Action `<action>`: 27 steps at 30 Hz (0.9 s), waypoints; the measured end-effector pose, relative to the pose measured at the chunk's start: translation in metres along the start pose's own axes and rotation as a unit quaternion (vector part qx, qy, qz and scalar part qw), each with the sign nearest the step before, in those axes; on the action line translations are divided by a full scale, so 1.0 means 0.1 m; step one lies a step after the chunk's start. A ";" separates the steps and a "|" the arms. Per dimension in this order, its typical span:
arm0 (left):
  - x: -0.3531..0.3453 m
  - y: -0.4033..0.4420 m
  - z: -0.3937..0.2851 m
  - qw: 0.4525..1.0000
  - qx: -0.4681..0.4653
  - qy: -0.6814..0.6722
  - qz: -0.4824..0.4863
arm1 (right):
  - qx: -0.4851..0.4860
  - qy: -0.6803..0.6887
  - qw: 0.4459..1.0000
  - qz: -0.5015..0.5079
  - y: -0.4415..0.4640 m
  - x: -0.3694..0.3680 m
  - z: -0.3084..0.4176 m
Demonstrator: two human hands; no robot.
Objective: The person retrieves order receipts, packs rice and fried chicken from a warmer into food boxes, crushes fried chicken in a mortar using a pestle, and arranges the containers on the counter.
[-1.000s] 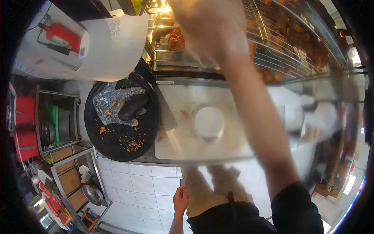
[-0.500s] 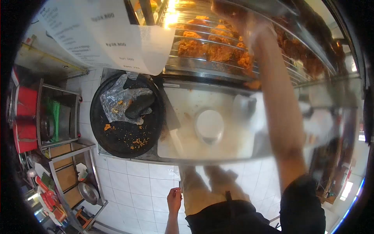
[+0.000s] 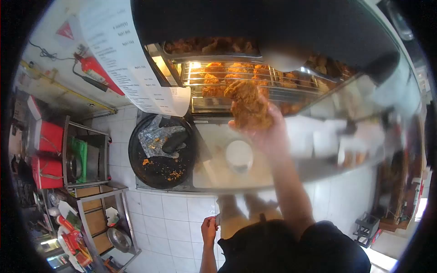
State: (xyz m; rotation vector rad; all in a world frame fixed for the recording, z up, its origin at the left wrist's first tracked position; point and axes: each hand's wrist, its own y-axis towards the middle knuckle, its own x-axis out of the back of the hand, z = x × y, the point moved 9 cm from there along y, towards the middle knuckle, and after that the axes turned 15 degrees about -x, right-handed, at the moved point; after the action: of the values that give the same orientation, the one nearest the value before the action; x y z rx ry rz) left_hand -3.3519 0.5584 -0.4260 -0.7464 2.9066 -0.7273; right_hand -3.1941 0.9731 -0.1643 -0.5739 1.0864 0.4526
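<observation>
A worker's R hand (image 3: 272, 132) holds up a piece of fried chicken (image 3: 246, 102) just outside a lit display case (image 3: 209, 109), above the far edge of a white cutting board (image 3: 223, 182). R fingers bend round the chicken's lower end, pressed against it; some tips hidden behind the crust, so exact placement of each can't be told. L hand (image 3: 209, 230) hangs low nr the worker's leg, fingers curled in, w/ a small grey item (image 3: 217, 219) right beside it; can't tell if it's gripped or only alongside.

Behind the raised piece, more fried pcs (image 3: 211, 82) sit on a wire rack under warm light. On the board, approx. mid, is a round white object (image 3: 239, 154), hazy. To its L, a flat metal blade (image 3: 200, 144) lies btwn board and a round black dish (image 3: 159, 176). In the dish: a dark pestle (image 3: 175, 142) on crumpled clear plastic (image 3: 149, 137), plus scattered orange crumbs (image 3: 175, 175).

Upper L, a printed paper sheet (image 3: 136, 59) hangs nr a red fire extinguisher (image 3: 93, 68). Far L, red bags (image 3: 48, 173) by a metal shelf; white floor tiles below.
</observation>
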 end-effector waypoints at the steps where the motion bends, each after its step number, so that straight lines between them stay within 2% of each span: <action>1: 0.04 -0.04 -0.02 1.000 -0.004 0.003 0.001 | 0.003 0.002 1.000 0.003 -0.05 -0.02 -0.03; 3: 0.07 -0.07 -0.07 1.000 -0.011 0.000 -0.002 | 0.066 -0.079 0.995 0.000 -0.17 -0.09 0.03; 5: 0.09 -0.10 -0.09 1.000 -0.001 -0.001 -0.005 | 0.092 -0.080 0.992 -0.035 -0.33 -0.06 0.02; 7: 0.02 -0.07 -0.25 0.999 -0.039 -0.020 0.012 | 0.112 -0.069 0.991 -0.007 -0.42 0.07 0.01; 8: 0.02 0.01 -0.13 1.000 -0.016 0.011 0.022 | 0.129 -0.052 0.990 0.030 -0.52 0.04 0.05; 9: -0.05 0.04 -0.23 0.999 -0.016 0.014 0.031 | 0.137 -0.052 0.989 0.025 -0.61 0.12 0.09; 11: -0.19 0.08 -0.48 0.999 -0.007 0.013 0.037 | 0.106 0.055 0.993 -0.015 -0.77 0.53 0.04; 12: -0.23 0.13 -0.51 0.998 -0.027 0.028 0.048 | 0.115 0.056 0.992 -0.022 -0.84 0.71 0.09; 15: -0.28 0.20 -0.39 0.998 -0.018 0.018 0.054 | 0.002 0.013 0.994 -0.105 -0.91 1.25 -0.03; 16: -0.32 0.16 -0.41 0.997 -0.013 0.034 0.063 | -0.020 0.014 0.980 -0.199 -0.96 1.47 -0.14; 19: -0.28 0.15 -0.38 0.998 -0.007 0.009 0.059 | -0.120 -0.032 0.968 -0.216 -0.64 1.82 -0.52; 20: -0.33 0.14 -0.51 0.998 -0.012 0.030 0.063 | -0.073 -0.011 0.980 -0.182 -0.44 1.94 -0.60; 21: -0.36 0.15 -0.58 0.996 -0.016 0.050 0.067 | -0.083 -0.009 0.980 -0.181 -0.30 2.01 -0.69; 22: -0.32 0.16 -0.61 0.994 -0.035 0.078 0.068 | 0.008 -0.243 0.941 -0.234 -0.21 2.01 -0.53; 23: -0.27 0.15 -0.60 0.995 -0.031 0.079 0.059 | 0.100 -0.462 0.840 -0.266 -0.14 1.89 -0.40; 24: -0.23 0.15 -0.58 0.995 -0.027 0.084 0.050 | 0.211 -0.614 0.709 -0.275 -0.07 1.80 -0.38; 25: -0.17 0.13 -0.54 0.995 -0.022 0.089 0.042 | 0.204 -0.615 0.713 -0.268 0.03 1.88 -0.44; 27: -0.02 0.10 -0.34 0.996 -0.019 0.088 0.030 | 0.107 -0.813 0.528 -0.219 0.25 1.99 -0.72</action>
State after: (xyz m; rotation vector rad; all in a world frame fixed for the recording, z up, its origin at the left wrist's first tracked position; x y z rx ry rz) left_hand -3.3603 0.5809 -0.4007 -0.6247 3.0928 -0.7720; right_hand -3.1790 0.9597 -0.3758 0.0090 -0.8559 0.2081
